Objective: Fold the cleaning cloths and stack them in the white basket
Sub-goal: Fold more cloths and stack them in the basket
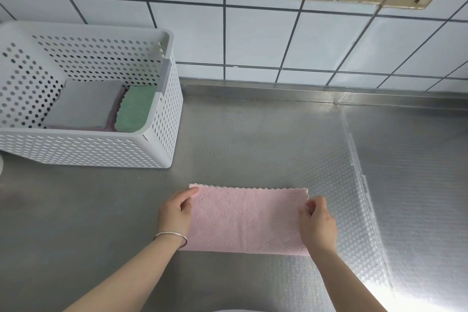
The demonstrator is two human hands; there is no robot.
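Now your left hand (177,210) pinches the left end of the pink cloth (247,220), and your right hand (316,220) pinches the right end. The cloth lies flat on the shiny surface (253,139), folded into a long strip. Up to the left stands the white basket (162,139), well apart, with a grey cloth (86,104) and a green cloth (134,111) inside.

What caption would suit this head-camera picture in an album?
Both hands, left and right, pinch a pink cloth on the steel counter, near the white basket.
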